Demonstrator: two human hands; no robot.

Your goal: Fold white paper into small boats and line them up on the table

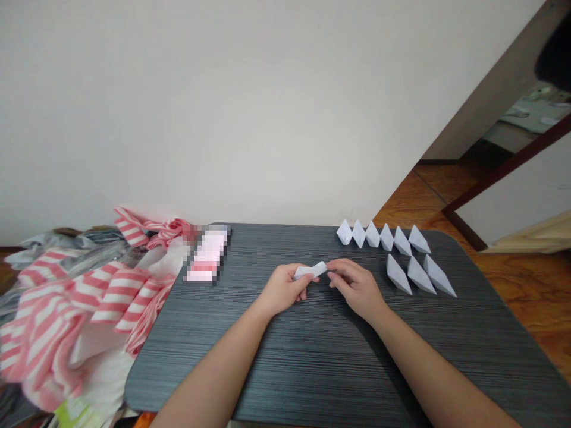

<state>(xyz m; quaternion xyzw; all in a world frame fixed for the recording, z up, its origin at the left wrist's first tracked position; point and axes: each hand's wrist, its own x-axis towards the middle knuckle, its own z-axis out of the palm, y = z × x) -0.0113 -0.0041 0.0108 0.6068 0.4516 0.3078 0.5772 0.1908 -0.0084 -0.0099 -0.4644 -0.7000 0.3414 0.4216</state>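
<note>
A small strip of folded white paper (pixel 317 269) is held over the middle of the table. My left hand (pixel 285 288) grips its left part, thumb on top and fingers curled beneath. At the paper's right end, my right hand (pixel 354 285) has thumb and fingertips closed in a pinch; the fingers partly hide that end. To the right of my hands stand folded white paper boats in two rows. The back row (pixel 373 235) has several, and the front row (pixel 419 274) has three, all with pointed ends.
The dark wood-grain table (pixel 285 368) has rounded corners and stands against a pale wall (pixel 267 119). A blurred-out phone (pixel 207 255) lies at its back left. Pink-and-white striped cloth (pixel 118 297) is heaped beside the left edge. Wooden floor (pixel 410 193) shows at right.
</note>
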